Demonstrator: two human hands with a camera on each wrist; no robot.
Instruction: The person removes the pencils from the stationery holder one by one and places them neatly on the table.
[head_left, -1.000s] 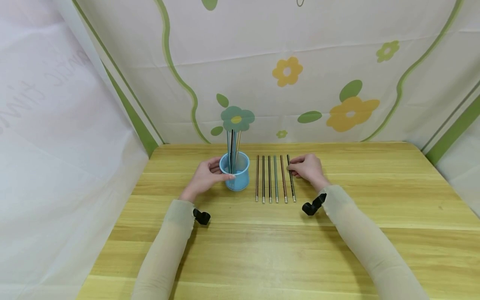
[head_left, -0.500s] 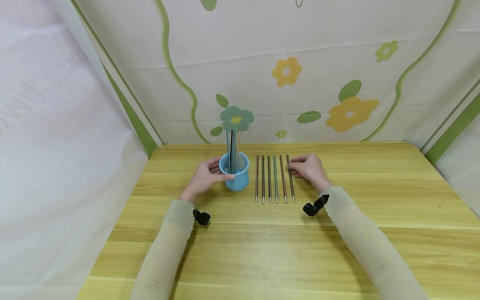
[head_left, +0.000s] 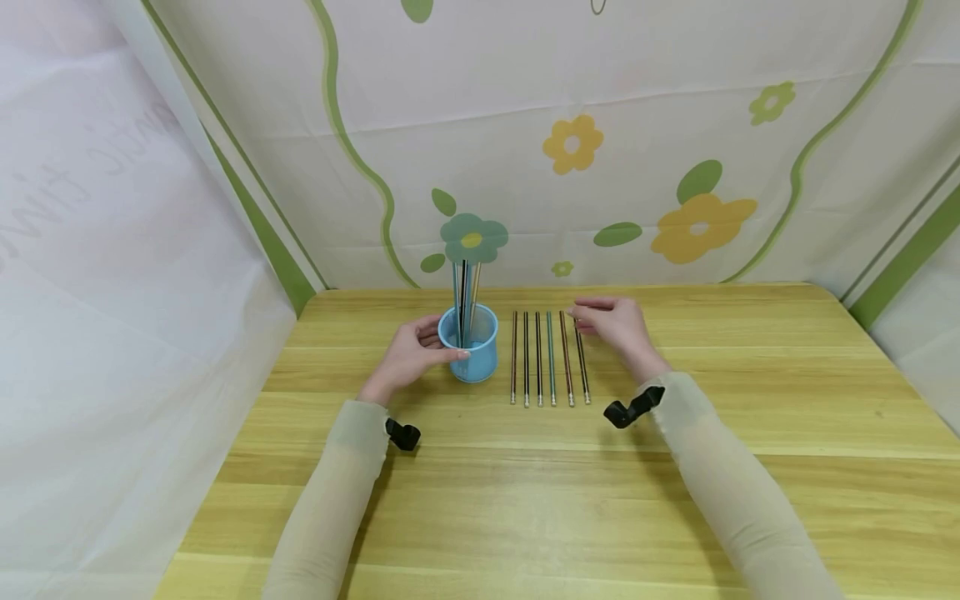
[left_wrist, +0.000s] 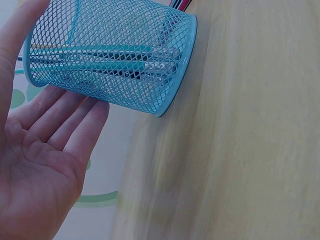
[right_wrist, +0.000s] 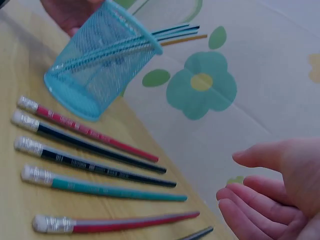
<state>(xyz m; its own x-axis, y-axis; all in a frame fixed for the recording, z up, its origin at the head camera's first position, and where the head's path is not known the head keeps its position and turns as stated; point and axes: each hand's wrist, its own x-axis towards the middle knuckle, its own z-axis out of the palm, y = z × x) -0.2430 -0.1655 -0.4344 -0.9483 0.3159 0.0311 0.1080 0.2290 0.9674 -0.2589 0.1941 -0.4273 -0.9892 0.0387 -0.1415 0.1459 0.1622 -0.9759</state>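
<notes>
A: What is the right hand (head_left: 613, 325) doing with its fingers?
B: Thumb and fingertips stand apart; the right wrist view shows the gap between them. The nearest thing is a black pencil (head_left: 582, 362), whose far end lies just beside and below the fingertips. From there it runs back toward the wearer, eraser end nearest them. I can't tell whether a fingertip touches it.
A: And past that pencil?
B: Moving away from those fingers toward the other hand: a red pencil (head_left: 566, 358), a teal pencil (head_left: 551, 358), two black ones and another red one, side by side on the wooden table (head_left: 487, 517).
A: The left hand (head_left: 412, 354)?
B: It holds a blue mesh pencil cup (head_left: 474, 367), thumb across the near side by the rim, fingers against the opposite wall. The cup stands upright between the two.
A: Anything inside?
B: A few pencils (head_left: 463, 292), blue and dark, plus a yellowish one (head_left: 477, 283). They lean and rise above the thumb; metal-banded ends sit near the base.
</notes>
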